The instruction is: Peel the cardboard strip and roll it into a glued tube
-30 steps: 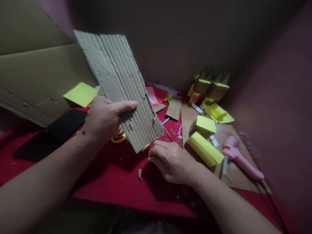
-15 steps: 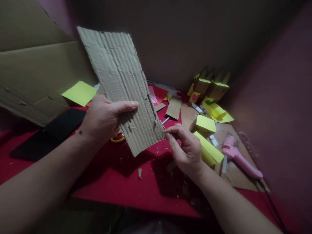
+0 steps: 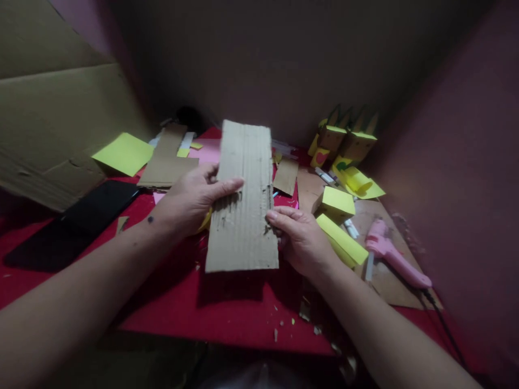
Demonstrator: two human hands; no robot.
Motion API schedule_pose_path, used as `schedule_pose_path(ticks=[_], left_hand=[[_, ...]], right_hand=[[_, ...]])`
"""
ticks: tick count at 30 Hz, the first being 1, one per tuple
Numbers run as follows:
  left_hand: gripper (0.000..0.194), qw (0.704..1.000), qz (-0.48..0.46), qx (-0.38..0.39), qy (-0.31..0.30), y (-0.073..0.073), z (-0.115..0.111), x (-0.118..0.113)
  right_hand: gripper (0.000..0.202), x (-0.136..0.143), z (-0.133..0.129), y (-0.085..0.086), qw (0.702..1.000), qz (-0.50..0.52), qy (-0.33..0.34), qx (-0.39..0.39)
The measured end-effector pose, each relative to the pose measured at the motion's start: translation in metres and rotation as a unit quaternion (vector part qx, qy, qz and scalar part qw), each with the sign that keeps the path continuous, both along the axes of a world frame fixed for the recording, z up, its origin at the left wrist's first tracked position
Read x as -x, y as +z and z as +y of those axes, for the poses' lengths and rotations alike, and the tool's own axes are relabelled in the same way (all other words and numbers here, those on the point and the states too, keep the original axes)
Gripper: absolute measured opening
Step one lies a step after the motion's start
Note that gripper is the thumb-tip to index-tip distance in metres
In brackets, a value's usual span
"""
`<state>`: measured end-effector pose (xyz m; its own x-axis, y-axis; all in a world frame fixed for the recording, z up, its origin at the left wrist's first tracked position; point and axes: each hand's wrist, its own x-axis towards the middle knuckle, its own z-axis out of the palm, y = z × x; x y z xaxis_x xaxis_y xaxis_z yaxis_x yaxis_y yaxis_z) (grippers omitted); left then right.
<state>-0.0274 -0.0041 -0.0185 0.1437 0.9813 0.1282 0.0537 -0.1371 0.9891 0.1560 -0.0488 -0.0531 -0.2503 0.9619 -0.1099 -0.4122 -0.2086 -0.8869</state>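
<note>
A ridged strip of cardboard (image 3: 245, 216) is held up above the red tabletop, its long side pointing away from me. My left hand (image 3: 198, 197) grips its left edge, thumb lying across the top face and fingers underneath. At the torn right edge, my right hand (image 3: 302, 235) pinches the cardboard between thumb and fingers. Small rips and lifted paper show near both hands. Behind my left hand lies an L-shaped cardboard piece (image 3: 164, 167). A yellow loop, partly hidden, peeks out below the left hand.
At right, a pink glue gun (image 3: 395, 254) rests on a cardboard sheet, beside yellow paper-covered boxes (image 3: 336, 202). Decorated small boxes (image 3: 359, 143) stand behind. A black flat device (image 3: 75, 227) lies left, near a yellow paper square (image 3: 124, 154). Cardboard scraps (image 3: 318, 329) litter the front edge.
The cardboard has come down and turned from a leftward tilt to nearly straight. My right hand has shifted from its lower corner to farther up the right edge.
</note>
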Motion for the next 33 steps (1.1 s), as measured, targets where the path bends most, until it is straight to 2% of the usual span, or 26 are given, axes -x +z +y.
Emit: schedule_pose_path(ticks=[1, 2, 3, 4, 5, 7, 8, 10, 14, 17, 22, 25, 30, 33], left_hand=[[0.043, 0.991, 0.039, -0.104, 0.072, -0.003, 0.001, 0.002], [0.052, 0.964, 0.102, -0.205, 0.135, -0.004, 0.001, 0.003], [0.051, 0.935, 0.159, -0.281, 0.145, -0.005, -0.001, 0.003], [0.040, 0.911, 0.206, -0.340, 0.113, -0.006, -0.004, 0.002], [0.026, 0.888, 0.240, -0.389, 0.046, -0.006, -0.009, 0.000], [0.012, 0.836, 0.303, -0.452, -0.071, -0.009, -0.017, -0.005], [0.012, 0.816, 0.326, -0.466, -0.105, -0.011, -0.019, -0.008], [0.014, 0.797, 0.354, -0.474, -0.119, -0.016, -0.022, -0.013], [0.017, 0.792, 0.366, -0.475, -0.109, -0.023, -0.020, -0.019], [0.019, 0.790, 0.369, -0.474, -0.123, -0.022, -0.018, -0.018], [0.017, 0.841, 0.299, -0.385, -0.236, -0.012, -0.020, -0.011], [0.008, 0.855, 0.284, -0.370, -0.226, -0.011, -0.021, -0.010], [0.012, 0.858, 0.287, -0.361, -0.225, -0.019, -0.024, -0.015], [0.008, 0.876, 0.284, -0.324, -0.217, -0.019, -0.025, -0.018]], right_hand=[[0.009, 0.000, 0.001, -0.001, 1.000, 0.002, -0.021, 0.002], [0.009, 0.000, 0.001, -0.002, 0.999, 0.002, -0.036, 0.003], [0.010, -0.001, 0.002, -0.003, 0.999, 0.000, -0.043, 0.001], [0.012, -0.001, 0.003, -0.004, 0.999, -0.002, -0.042, -0.004], [0.014, -0.001, 0.003, -0.005, 0.999, -0.004, -0.036, -0.012], [0.018, -0.001, 0.003, -0.006, 0.999, -0.007, -0.025, -0.027], [0.018, -0.001, 0.003, -0.006, 0.999, -0.009, -0.023, -0.031], [0.018, 0.000, 0.001, -0.006, 0.999, -0.016, -0.027, -0.034], [0.018, 0.002, -0.002, -0.003, 0.998, -0.038, -0.025, -0.039], [0.016, 0.003, -0.003, -0.003, 0.998, -0.040, -0.025, -0.047], [0.022, 0.000, 0.000, -0.003, 0.996, -0.050, -0.066, -0.045], [0.019, 0.000, 0.000, -0.001, 0.995, -0.058, -0.068, -0.045], [0.020, 0.001, -0.001, 0.000, 0.995, -0.071, -0.060, -0.028], [0.020, 0.001, -0.002, 0.000, 0.995, -0.084, -0.056, -0.028]])
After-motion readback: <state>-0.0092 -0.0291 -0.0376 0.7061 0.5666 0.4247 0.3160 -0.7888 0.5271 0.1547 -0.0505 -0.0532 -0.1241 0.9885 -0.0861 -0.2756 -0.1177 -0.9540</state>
